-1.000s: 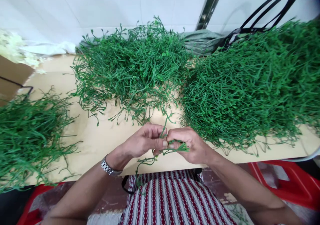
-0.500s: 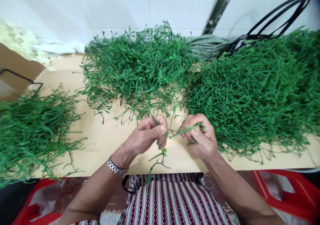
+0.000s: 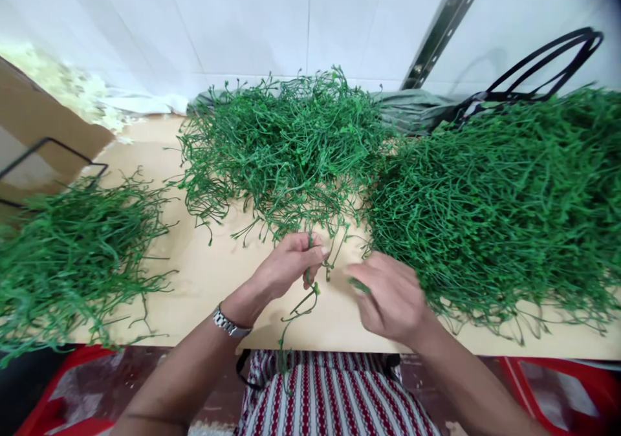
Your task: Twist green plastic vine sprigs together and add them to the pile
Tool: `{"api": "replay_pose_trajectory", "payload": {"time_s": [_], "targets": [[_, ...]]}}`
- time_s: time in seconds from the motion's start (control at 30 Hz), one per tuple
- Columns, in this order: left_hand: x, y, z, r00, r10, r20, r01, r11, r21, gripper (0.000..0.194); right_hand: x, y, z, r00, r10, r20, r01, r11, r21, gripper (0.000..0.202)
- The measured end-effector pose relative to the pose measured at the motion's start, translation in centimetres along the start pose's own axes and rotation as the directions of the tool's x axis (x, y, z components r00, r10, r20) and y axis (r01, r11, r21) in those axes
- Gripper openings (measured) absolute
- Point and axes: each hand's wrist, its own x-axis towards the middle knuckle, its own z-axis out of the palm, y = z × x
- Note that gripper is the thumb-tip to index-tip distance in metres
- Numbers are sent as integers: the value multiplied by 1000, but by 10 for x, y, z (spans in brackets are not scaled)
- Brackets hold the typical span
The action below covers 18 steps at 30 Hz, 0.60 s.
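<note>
Pinching green sprig (image 3: 315,288) in left hand (image 3: 294,264) at centre, letting end hang past near edge of table (image 3: 330,329). Clasping small green piece (image 3: 359,285) in blurred right hand (image 3: 391,297), just right of sprig. Wearing watch (image 3: 230,323) on left wrist. Facing left pile (image 3: 82,255), far pile (image 3: 291,138) and right pile (image 3: 499,203), all green.

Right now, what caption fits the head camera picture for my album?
Left hand pinches a green sprig, blurry right hand with another green bit, near three green heaps.
</note>
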Motion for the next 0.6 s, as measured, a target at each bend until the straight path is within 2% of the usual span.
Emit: {"api": "replay_pose_trajectory", "payload": {"time_s": [0.07, 0.13, 0.2, 0.3, 0.43, 0.5, 0.6], "targets": [[0, 0, 0, 997, -45, 63, 53, 991, -121, 29, -2, 3, 12, 996, -3, 95, 11, 996, -84, 29], [0, 0, 1, 992, -78, 96, 98, 972, -215, 28, -4, 7, 22, 995, 31, 98, -24, 997, -78, 34], [-2, -2, 3, 995, -79, 68, 95, 957, -274, 26, -4, 7, 29, 994, 76, 75, -74, 997, -36, 38], [-2, -6, 8, 999, -32, -21, 23, 936, -351, 23, -6, 3, 36, 989, 148, 31, -149, 988, 44, 42], [-1, -11, 17, 997, -8, -71, -26, 888, -459, 23, -11, -4, 44, 959, 279, -56, -270, 954, 129, 42], [-1, -13, 21, 995, 21, -94, -62, 887, -458, 24, -13, -5, 45, 940, 320, -117, -302, 941, 151, 38], [-1, -14, 27, 980, 118, -162, -168, 926, -339, 24, -11, -5, 44, 921, 349, -175, -320, 931, 175, 25]]}}
